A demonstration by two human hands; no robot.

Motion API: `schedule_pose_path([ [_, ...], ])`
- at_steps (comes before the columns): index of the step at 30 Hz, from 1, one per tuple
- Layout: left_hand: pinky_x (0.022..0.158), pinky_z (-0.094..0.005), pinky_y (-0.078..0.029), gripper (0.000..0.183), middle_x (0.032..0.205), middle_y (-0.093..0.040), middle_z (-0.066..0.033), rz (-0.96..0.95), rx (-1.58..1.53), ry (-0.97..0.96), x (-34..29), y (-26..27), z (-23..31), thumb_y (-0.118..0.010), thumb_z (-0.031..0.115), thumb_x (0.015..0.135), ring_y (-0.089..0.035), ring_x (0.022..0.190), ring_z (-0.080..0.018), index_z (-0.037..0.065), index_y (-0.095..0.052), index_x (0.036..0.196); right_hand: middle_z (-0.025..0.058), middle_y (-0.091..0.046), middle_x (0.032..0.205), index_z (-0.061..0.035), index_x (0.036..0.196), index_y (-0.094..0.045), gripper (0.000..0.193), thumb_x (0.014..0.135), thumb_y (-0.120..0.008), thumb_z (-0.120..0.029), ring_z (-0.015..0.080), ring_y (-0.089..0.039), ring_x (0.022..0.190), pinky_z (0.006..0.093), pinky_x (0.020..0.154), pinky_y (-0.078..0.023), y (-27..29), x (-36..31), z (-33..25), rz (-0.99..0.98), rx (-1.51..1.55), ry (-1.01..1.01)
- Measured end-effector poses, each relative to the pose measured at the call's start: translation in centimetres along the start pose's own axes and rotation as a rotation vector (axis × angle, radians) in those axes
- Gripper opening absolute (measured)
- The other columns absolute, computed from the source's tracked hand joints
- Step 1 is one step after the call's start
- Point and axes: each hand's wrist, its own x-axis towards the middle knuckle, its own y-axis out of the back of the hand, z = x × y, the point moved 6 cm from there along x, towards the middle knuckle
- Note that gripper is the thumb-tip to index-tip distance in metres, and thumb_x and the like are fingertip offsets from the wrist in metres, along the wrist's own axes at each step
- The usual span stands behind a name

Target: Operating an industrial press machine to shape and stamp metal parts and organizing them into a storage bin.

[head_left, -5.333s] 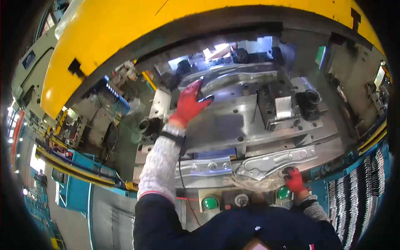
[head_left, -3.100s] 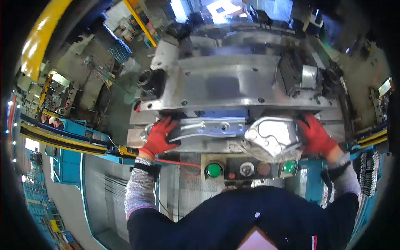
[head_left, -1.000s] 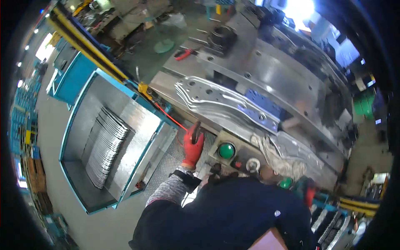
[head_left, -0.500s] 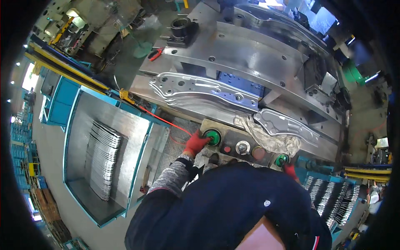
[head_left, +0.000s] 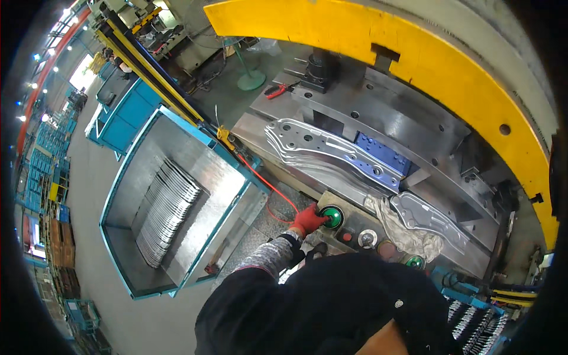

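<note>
My left hand point(head_left: 308, 220), in a red glove, reaches to a round green push button point(head_left: 332, 218) on the control box. Its fingertips are at the button's left edge, the fingers look stretched out, and no object is in them. My right hand is not visible; a second green button point(head_left: 415, 262) shows partly beyond my dark jacket. Between the two buttons are a red button point(head_left: 347, 236), a silver round switch point(head_left: 367, 238) and a brownish-red button point(head_left: 387, 249). Behind the box, long stamped metal parts point(head_left: 331, 151) lie stacked on the press bed, with another stamped part point(head_left: 423, 214) to the right.
A yellow press ram point(head_left: 414, 77) spans the top right above the steel die point(head_left: 402, 127). A crumpled cloth point(head_left: 408, 236) lies by the control box. On the left, a blue-framed metal bin point(head_left: 112, 236) holds a row of shaped parts. Red-handled pliers point(head_left: 277, 92) rest on the bed.
The yellow ram has come into view above the die and covers its far part. The view has shifted, moving the scene rightward and down. My right hand no longer shows; my left stays at its button.
</note>
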Motion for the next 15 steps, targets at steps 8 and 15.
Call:
schedule_pose_path([
  [8,0.095,-0.0406,-0.044,0.076,0.121,-0.058,-0.0211,0.051,0.018,-0.053,-0.5,0.6,1.5,-0.07,0.047,0.076,-0.055,0.114,-0.0347,0.002,-0.043,0.131,0.0067,-0.061,0.07,-0.002,0.098,-0.061,0.029,0.088,-0.063,-0.03,0.016,-0.053,0.055,0.0347,0.05,-0.041,2.0,-1.0,-1.2,0.042,-0.263,-0.059],
  [15,0.107,-0.0351,-0.031,0.054,0.143,-0.04,-0.0165,0.651,-0.604,-0.428,-1.8,14.2,2.0,-0.051,0.02,0.095,-0.037,0.132,-0.025,-0.001,-0.034,0.141,0.0151,-0.06,0.118,0.0011,0.124,-0.052,0.039,0.091,-0.057,-0.018,0.0206,-0.058,0.109,0.0326,0.092,-0.044,3.4,-4.2,-22.6,0.33,-0.183,0.033],
])
